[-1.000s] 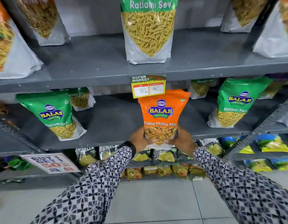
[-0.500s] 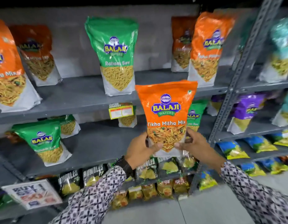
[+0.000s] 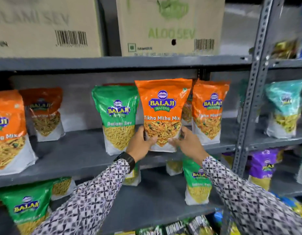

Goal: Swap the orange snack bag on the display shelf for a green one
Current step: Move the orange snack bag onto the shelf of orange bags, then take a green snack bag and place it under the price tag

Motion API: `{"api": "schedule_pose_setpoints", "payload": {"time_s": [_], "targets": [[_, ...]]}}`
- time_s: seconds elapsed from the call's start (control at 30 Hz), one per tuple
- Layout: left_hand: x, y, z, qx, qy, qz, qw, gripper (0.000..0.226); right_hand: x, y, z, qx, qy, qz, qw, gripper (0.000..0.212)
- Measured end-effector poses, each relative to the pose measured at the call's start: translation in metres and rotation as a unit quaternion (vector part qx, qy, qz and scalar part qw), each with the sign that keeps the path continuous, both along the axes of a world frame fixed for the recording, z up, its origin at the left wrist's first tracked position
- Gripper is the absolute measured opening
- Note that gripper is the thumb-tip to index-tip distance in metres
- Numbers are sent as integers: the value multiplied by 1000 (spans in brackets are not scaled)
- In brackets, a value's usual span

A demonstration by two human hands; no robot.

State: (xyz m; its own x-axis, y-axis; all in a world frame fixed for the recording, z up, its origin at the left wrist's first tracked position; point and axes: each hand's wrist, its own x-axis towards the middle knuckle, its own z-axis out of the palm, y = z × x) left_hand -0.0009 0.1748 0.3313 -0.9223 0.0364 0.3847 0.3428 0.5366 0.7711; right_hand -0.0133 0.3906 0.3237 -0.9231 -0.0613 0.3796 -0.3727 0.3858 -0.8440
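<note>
Hands grip one orange snack bag [image 3: 162,114] by its lower corners, both at once. Left hand [image 3: 141,143] wraps the bottom left edge, thumb on the front; right hand [image 3: 187,144] wraps the bottom right edge, fingers curled round the side. Bag upright, label facing the camera, reads "Tikha Mitha Mix". It is held in front of the middle shelf [image 3: 75,156], bottom edge about level with the shelf's front lip; cannot tell if it touches the board.

Just left of it stands a green snack bag [image 3: 119,119], upright on the same shelf, its right edge partly hidden behind the held bag. Just right stands another orange bag [image 3: 209,112], also partly overlapped. Further left on that shelf: a darker orange bag [image 3: 45,112] set back near the wall, and a large orange bag [image 3: 8,131] cut off by the left frame edge.

Both sleeves patterned black and white; dark watch [image 3: 128,158] on the left wrist.

Top shelf holds two cardboard boxes [image 3: 170,26], side by side. Lower shelf [image 3: 155,206] has green bags, one at near left [image 3: 26,207] and one under the right forearm [image 3: 197,184]. Grey perforated upright [image 3: 253,85] on the right divides off a neighbouring rack with a teal bag [image 3: 284,107] and a purple bag [image 3: 263,168] below it. Edges of the view are blurred.
</note>
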Motion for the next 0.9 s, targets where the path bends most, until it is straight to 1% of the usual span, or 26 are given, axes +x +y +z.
{"api": "schedule_pose_setpoints", "payload": {"time_s": [0.03, 0.13, 0.3, 0.43, 0.53, 0.6, 0.63, 0.67, 0.7, 0.73, 0.8, 0.87, 0.9], "targets": [[-10, 2, 2, 1, -9, 2, 1000, 55, -10, -2, 2, 12, -4, -7, 1000, 46], [-37, 7, 3, 3, -16, 19, 1000, 51, -33, -5, 3, 37, -22, -37, 998, 39], [-57, 17, -6, 17, -37, 25, 999, 56, -56, -7, -8, 75, -49, -74, 993, 49], [-62, 17, -16, 13, -45, 33, 998, 60, -58, -8, -17, 65, -42, -76, 994, 51], [-62, 12, -17, 12, -50, 21, 998, 62, -57, -8, -21, 40, -39, -73, 996, 59], [-55, 6, -16, 30, -49, 2, 998, 71, -54, -11, -26, 2, -22, -100, 995, 67], [-48, 2, -15, 49, -53, -1, 997, 79, -49, -13, -27, -13, -1, -127, 992, 68], [-40, -3, -14, 69, -52, 1, 996, 83, -41, -18, -27, -21, 30, -159, 987, 61], [-31, -10, -13, 81, -39, 7, 996, 83, -34, -23, -26, -27, 72, -187, 979, 51], [-20, -17, -12, 86, -12, 19, 996, 76, -27, -30, -25, -32, 108, -202, 973, 40], [3, -36, -9, 81, 72, 64, 992, 52, -16, -46, -20, -36, 149, -175, 972, 28], [19, -58, -5, 82, 149, 129, 977, 27, -14, -68, -14, -28, 140, -100, 985, 27], [23, -70, -4, 88, 176, 158, 968, 20, -16, -80, -12, -18, 119, -57, 991, 32]]}}
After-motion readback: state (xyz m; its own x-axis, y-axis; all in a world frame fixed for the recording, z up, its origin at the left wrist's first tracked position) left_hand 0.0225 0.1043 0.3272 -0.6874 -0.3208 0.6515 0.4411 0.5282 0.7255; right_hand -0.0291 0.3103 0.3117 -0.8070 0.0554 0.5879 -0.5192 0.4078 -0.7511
